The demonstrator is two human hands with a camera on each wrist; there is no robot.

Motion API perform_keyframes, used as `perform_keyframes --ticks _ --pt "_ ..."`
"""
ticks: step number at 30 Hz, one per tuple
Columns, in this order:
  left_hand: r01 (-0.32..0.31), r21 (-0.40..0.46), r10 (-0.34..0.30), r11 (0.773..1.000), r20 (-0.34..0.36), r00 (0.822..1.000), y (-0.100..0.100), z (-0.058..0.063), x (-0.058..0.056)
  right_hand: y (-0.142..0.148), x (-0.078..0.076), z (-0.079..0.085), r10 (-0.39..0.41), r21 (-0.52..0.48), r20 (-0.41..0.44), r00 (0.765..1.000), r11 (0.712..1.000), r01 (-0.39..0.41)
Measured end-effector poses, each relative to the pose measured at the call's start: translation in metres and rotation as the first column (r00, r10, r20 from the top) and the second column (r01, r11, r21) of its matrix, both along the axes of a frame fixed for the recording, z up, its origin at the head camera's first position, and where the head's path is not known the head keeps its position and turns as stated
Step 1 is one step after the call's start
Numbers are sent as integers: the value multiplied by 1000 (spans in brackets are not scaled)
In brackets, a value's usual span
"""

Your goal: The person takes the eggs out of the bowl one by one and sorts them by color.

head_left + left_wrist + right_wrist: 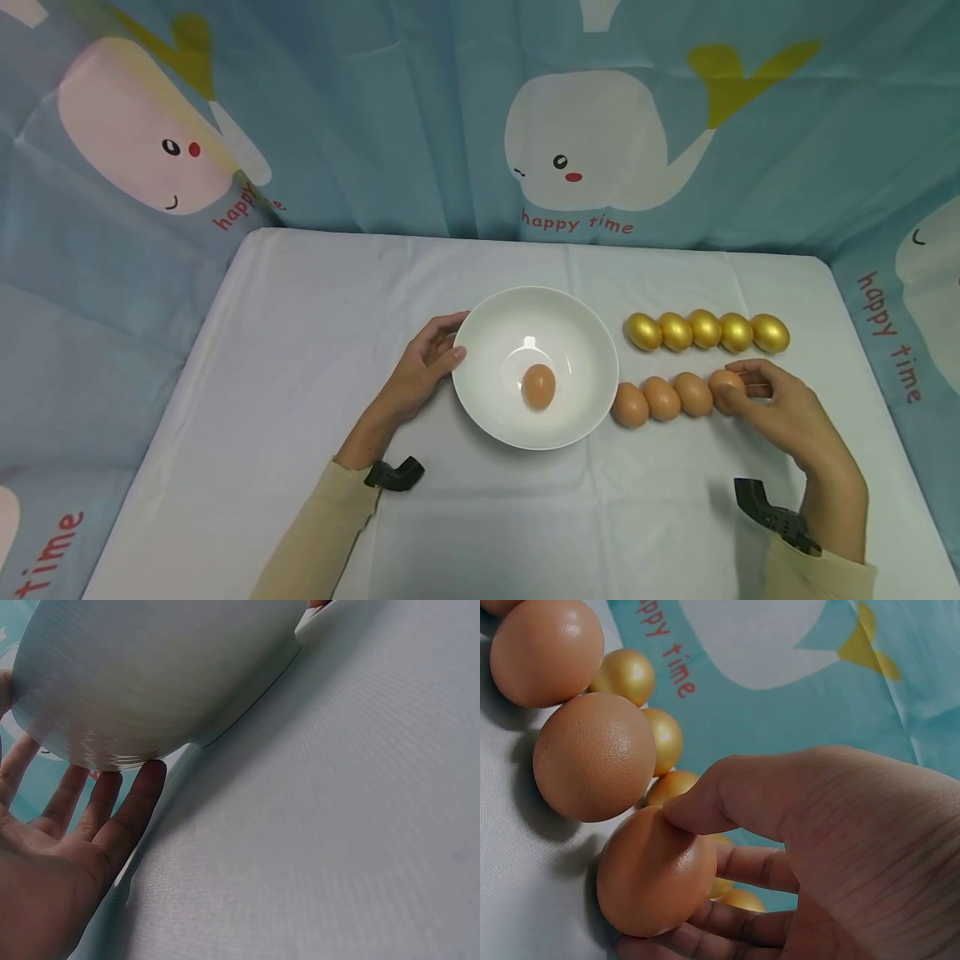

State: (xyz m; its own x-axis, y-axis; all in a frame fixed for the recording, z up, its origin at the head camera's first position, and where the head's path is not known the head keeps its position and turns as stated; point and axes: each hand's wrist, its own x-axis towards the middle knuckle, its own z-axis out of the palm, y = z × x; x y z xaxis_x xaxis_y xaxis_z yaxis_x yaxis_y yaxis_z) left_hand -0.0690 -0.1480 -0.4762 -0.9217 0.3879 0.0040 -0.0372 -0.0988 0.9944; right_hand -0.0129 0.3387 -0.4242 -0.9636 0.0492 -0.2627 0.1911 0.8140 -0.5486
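Observation:
A white bowl (480,392) stands on the table with one brown egg (538,387) inside it. My left hand (420,367) holds the bowl's left side, thumb at the rim; in the left wrist view its fingers (139,806) press against the outer wall. My right hand (787,412) pinches the rightmost brown egg (656,874) of a row between thumb and fingers. Left of it, other brown eggs (596,757) line up towards the bowl. The head view cannot show whether the pinched egg touches the table.
Behind the brown row lies a row of several gold eggs (705,329). A white cloth (315,333) covers the table. Blue curtains (450,125) with printed whales hang along the back and sides. Dark straps (395,473) sit at both wrists.

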Motion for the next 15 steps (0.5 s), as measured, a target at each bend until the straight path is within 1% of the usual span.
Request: perform_keyframes --ticks 7,15 --pt "-8 -18 8 1000 3 1000 0 -1 0 -1 -1 0 0 -9 35 999 1000 0" --pt "-10 -23 10 1000 -4 1000 0 -1 0 -4 0 2 10 -13 16 1000 1000 -10"
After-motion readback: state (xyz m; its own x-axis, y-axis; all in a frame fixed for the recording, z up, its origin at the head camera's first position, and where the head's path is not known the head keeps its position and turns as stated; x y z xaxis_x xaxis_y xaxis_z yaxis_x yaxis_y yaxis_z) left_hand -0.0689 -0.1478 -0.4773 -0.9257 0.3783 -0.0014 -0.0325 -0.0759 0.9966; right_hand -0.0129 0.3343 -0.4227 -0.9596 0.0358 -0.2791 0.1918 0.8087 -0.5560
